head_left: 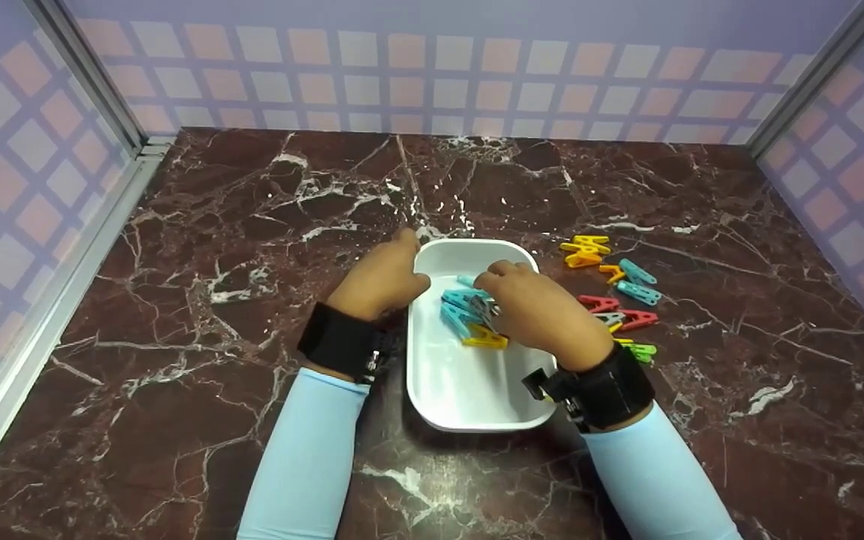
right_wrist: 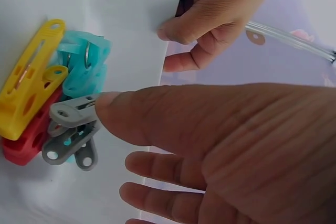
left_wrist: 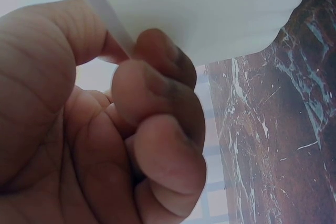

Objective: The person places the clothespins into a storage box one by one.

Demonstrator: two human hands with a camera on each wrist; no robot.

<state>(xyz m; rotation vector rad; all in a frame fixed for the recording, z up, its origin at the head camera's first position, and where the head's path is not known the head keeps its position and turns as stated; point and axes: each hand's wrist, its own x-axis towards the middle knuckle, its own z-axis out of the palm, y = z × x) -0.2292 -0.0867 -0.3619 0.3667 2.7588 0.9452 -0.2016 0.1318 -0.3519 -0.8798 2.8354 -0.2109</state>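
Note:
A white rectangular tray (head_left: 469, 397) holds a small pile of plastic clothespins: teal (right_wrist: 86, 66), yellow (right_wrist: 31, 82), red (right_wrist: 23, 148) and grey (right_wrist: 76, 109). My left hand (head_left: 383, 277) grips the tray's left rim, thumb over the inside and fingers curled against the outer wall, as the left wrist view shows. My right hand (head_left: 537, 307) is low over the tray with its thumb tip right at a grey clothespin. In the right wrist view its other fingers are extended and spread apart from the thumb.
To the right of the tray, more clothespins lie on the dark marbled table (head_left: 252, 420): yellow (head_left: 586, 246), teal (head_left: 638, 292), red (head_left: 638, 319) and green (head_left: 640, 351). Small white flecks show behind the tray. Tiled-pattern panels (head_left: 432, 67) border the table's back and sides.

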